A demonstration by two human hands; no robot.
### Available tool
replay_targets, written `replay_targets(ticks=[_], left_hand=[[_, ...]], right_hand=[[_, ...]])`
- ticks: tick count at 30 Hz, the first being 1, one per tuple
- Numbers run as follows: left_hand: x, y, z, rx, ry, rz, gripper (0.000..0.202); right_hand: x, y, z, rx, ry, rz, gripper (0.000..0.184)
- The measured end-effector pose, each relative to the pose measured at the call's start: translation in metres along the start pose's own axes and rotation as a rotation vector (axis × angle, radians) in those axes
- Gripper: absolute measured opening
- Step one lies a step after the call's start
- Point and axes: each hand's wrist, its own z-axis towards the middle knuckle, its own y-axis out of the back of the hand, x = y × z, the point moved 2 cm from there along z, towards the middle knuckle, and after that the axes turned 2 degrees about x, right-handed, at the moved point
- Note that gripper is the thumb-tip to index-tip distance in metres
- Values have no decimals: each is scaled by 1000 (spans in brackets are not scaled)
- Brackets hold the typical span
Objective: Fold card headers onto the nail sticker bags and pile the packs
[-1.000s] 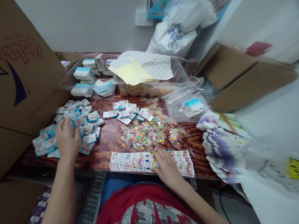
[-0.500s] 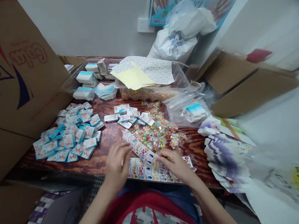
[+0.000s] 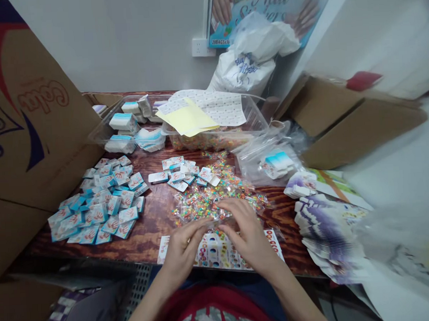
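Observation:
My left hand [image 3: 183, 246] and my right hand [image 3: 247, 230] meet at the near edge of the wooden table [image 3: 153, 221]. They are just above a row of nail sticker sheets [image 3: 219, 253]. The left fingers are pinched together and point right. The right fingers curl down onto the near edge of a pile of small colourful packets [image 3: 209, 196]. A thin clear item lies between the fingertips, but I cannot make out what it is. To the left, a spread of blue-and-white cards [image 3: 102, 204] lies apart from both hands.
A small cluster of cards [image 3: 181, 171] lies behind the packets. Clear tubs [image 3: 257, 115] with card stacks and a yellow sheet [image 3: 189, 118] stand at the back. Cardboard [image 3: 26, 132] walls the left side, and a box [image 3: 341, 115] sits on the right. Purple card stacks [image 3: 326, 226] and a plastic bag [image 3: 272, 160] lie at right.
My left hand left the blue-and-white cards and came to the middle. Both hands lifted a strip of stickers, then moved together at the near edge of the packet pile.

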Motion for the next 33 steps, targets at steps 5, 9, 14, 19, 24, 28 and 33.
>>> replay_targets(ticks=[5,9,14,19,24,28,33], left_hand=[[10,8,2,52,136,-350,45],[31,-10,8,112,277,-513,45],[47,-34,7,276,422,-535,39],[66,-27,8,27,511,-506,46],[66,-22,0,-117,403,-265,45],[44,-29,-13,112,211,-93,34],[44,-34,-19,198,269,-183,35]], right_hand=[[-27,-9,-3,219,-164,198,25],[-24,-27,-8,252,-185,291,19],[-29,-41,-16,98,-330,181,5],[-38,-27,-25,195,-401,404,33],[-31,-34,-35,327,-479,514,26],[-30,-54,-39,329,-627,791,35],[-49,-45,-34,286,-559,720,38]])
